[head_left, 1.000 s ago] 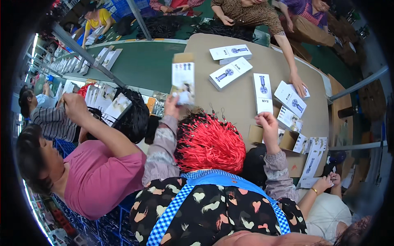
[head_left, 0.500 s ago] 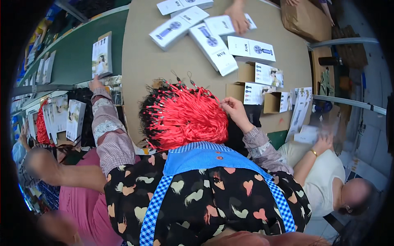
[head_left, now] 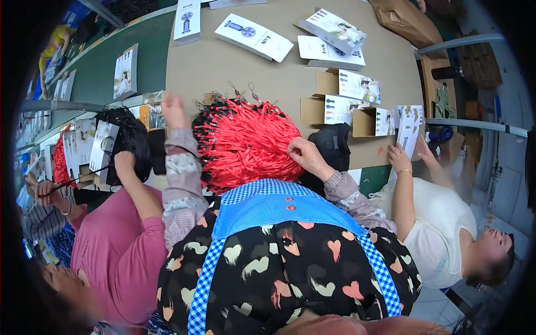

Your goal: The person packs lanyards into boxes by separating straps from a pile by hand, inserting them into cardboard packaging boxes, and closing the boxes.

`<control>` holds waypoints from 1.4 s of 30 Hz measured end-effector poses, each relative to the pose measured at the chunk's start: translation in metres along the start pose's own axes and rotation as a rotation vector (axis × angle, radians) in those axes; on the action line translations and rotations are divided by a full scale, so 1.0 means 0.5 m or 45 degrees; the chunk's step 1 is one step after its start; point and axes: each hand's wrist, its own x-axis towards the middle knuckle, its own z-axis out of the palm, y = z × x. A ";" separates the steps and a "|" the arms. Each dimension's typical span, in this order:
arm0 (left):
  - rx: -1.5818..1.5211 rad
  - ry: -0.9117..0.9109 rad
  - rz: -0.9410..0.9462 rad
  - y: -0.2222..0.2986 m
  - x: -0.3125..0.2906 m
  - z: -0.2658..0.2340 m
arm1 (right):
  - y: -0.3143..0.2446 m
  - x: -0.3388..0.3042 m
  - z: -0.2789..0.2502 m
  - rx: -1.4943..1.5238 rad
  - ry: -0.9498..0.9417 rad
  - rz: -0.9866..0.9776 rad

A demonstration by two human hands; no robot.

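A thick bundle of red cords [head_left: 243,142] lies in front of me at the near edge of the brown table [head_left: 223,70]. My right hand [head_left: 308,157] rests on the bundle's right side, with its fingers pinched into the cords. My left hand [head_left: 172,110] is raised at the bundle's left, fingers apart and holding nothing. A white box [head_left: 125,71] stands on the green belt [head_left: 153,56] beyond my left hand.
White fan boxes [head_left: 254,36] lie flat on the brown table, and open cardboard cartons [head_left: 326,109] stand to the right. A person in white at the right handles leaflets [head_left: 410,127]. A person in pink at the left holds black cords [head_left: 131,142].
My left hand let go of the white box on the green belt and drew back. My right hand moved from the table onto the red cords. The view tipped nearer to the table.
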 end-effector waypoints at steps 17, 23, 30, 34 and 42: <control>0.164 -1.144 0.080 0.142 -0.383 0.133 | -0.168 -0.034 -0.092 -0.087 0.302 -0.491; 0.397 -1.929 0.088 0.143 -0.534 0.216 | -0.278 -0.054 -0.185 0.500 0.391 -0.625; 0.272 -1.679 -0.223 0.155 -0.490 0.212 | -0.134 -0.043 -0.296 1.830 0.540 -0.446; -0.060 -1.534 -0.295 0.155 -0.488 0.228 | -0.099 0.003 -0.202 1.629 0.513 -0.355; -0.421 -1.308 -0.592 0.154 -0.476 0.239 | -0.113 0.044 -0.063 0.913 -0.072 -0.286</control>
